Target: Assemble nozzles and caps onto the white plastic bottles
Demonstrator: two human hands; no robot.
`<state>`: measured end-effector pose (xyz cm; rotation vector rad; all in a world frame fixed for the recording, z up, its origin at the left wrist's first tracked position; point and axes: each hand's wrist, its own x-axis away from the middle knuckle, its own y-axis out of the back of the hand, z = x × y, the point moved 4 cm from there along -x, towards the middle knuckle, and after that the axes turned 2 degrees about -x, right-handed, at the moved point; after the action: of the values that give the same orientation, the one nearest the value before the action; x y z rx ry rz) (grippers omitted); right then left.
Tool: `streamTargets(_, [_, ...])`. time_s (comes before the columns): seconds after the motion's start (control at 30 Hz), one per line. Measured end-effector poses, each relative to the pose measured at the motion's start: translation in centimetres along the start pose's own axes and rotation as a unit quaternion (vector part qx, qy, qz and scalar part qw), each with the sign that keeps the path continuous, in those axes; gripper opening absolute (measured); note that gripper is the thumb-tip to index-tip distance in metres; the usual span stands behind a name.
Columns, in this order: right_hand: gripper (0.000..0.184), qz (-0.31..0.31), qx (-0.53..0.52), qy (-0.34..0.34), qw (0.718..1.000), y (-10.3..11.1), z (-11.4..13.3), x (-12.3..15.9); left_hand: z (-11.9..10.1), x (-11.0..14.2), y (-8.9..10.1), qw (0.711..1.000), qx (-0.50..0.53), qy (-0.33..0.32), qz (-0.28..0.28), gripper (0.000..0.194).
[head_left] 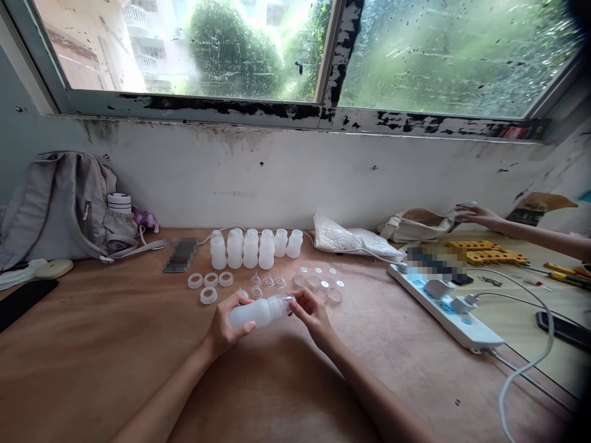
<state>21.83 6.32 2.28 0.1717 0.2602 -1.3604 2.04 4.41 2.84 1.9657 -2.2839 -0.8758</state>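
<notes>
A frosted white baby bottle (253, 314) lies tilted in my left hand (225, 323), whose fingers are wrapped round its body. Its neck end points to the right. There, the fingers of my right hand (310, 311) pinch a clear cap (282, 303) at the bottle's top. Just beyond my hands, several clear teats (268, 281) sit on the table. White screw rings (209, 295) lie to their left; clear round covers (335, 295) and small white discs (324, 283) are on the right. Several more frosted bottles (250, 249) stand upright behind them.
At the back left is a grey backpack (69, 203), with a phone (181, 254) near it. A white power strip (447, 307) with plugs and cables crosses the right side. White plastic packets (351, 237) lie by the wall. Another person's hand (480, 215) reaches in from the right.
</notes>
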Motion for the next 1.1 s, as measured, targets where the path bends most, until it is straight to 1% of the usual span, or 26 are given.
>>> streamTargets(0.2, [0.022, 0.019, -0.022, -0.014, 0.999, -0.6, -0.4, 0.2, -0.4, 0.2, 0.1, 1.000, -0.017, -0.015, 0.002, 0.025])
streamTargets(0.47, [0.026, 0.025, -0.034, -0.034, 0.999, -0.4, -0.5, -0.1, -0.7, 0.3, -0.2, 0.998, -0.050, -0.037, -0.012, 0.023])
streamTargets(0.67, [0.023, 0.039, -0.056, -0.041, 0.997, -0.5, -0.6, 0.1, -1.1, 0.5, -0.5, 0.992, -0.098, -0.078, -0.026, 0.022])
streamTargets(0.8, [0.023, 0.026, -0.058, -0.034, 0.997, -0.6, -0.5, 0.1, -1.2, 0.8, -0.6, 0.983, -0.138, -0.111, -0.041, 0.025])
streamTargets(0.93, [0.022, 0.013, -0.054, -0.024, 0.998, -0.8, 0.5, -0.7, -1.0, 1.0, -1.0, 0.975, -0.171, -0.131, -0.061, 0.028])
streamTargets(1.1, [0.025, 0.008, -0.012, -0.007, 1.000, -1.7, 2.9, -2.9, -0.8, 1.0, -0.7, 0.957, -0.204, -0.156, -0.132, 0.038])
